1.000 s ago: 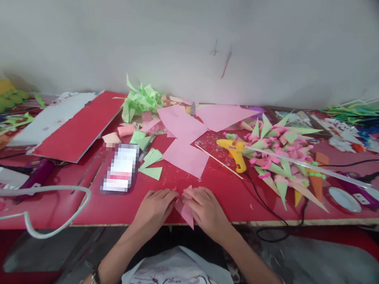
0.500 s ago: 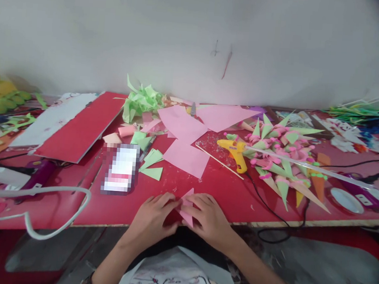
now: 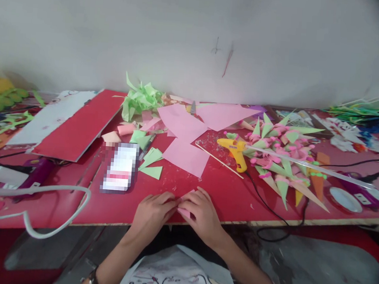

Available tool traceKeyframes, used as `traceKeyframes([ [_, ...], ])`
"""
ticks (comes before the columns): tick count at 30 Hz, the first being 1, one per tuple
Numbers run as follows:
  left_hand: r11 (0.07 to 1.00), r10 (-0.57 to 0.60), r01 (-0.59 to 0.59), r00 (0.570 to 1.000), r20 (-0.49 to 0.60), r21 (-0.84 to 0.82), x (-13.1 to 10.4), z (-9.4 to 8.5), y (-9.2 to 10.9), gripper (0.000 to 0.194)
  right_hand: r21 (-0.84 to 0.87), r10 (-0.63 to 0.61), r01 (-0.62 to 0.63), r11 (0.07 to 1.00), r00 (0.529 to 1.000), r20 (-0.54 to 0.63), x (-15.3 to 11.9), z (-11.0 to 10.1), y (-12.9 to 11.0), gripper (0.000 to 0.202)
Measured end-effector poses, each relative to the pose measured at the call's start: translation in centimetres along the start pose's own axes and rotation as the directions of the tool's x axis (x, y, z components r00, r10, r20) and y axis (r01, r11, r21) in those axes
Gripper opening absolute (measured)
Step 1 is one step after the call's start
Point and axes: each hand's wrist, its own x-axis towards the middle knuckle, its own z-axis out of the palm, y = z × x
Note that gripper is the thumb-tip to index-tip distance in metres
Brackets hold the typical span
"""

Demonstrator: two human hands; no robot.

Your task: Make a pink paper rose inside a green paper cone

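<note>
Close to the table's front edge, my left hand (image 3: 155, 211) and my right hand (image 3: 200, 212) meet over a small piece of pink paper (image 3: 184, 211). My right fingers curl around the paper, which looks folded or bent and is largely covered by them. The fingertips of my left hand pinch its left end. Just beyond my hands lie larger pink paper sheets (image 3: 186, 157). Several green paper triangles (image 3: 151, 172) rest up and to the left, beside a phone (image 3: 120, 167) with a blurred screen.
A yellow glue gun (image 3: 236, 151) with a long clear glue stick lies right of centre, by a heap of pink and green paper cones (image 3: 282, 153). A thin wooden stick (image 3: 219, 159) is near it. Red board (image 3: 83, 126) and a white curved tube (image 3: 59, 188) occupy the left.
The pink paper, earlier showing as an upright triangle between my hands, is now bent and more covered. My right hand has shifted slightly left, with its fingers more curled.
</note>
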Motion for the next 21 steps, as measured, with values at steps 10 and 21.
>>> traceKeyframes([
  [10, 0.998, -0.015, 0.017, 0.999, -0.035, 0.059, -0.2, 0.3, 0.4, 0.017, 0.239, -0.016, 0.053, 0.970, 0.988, -0.152, -0.7, 1.2, 0.4, 0.013],
  [21, 0.996, -0.007, 0.007, 1.000, -0.006, 0.085, -0.4, 0.2, 0.5, 0.016, 0.392, 0.006, 0.042, 0.919, 0.993, -0.122, -0.8, -0.3, -0.1, 0.015],
])
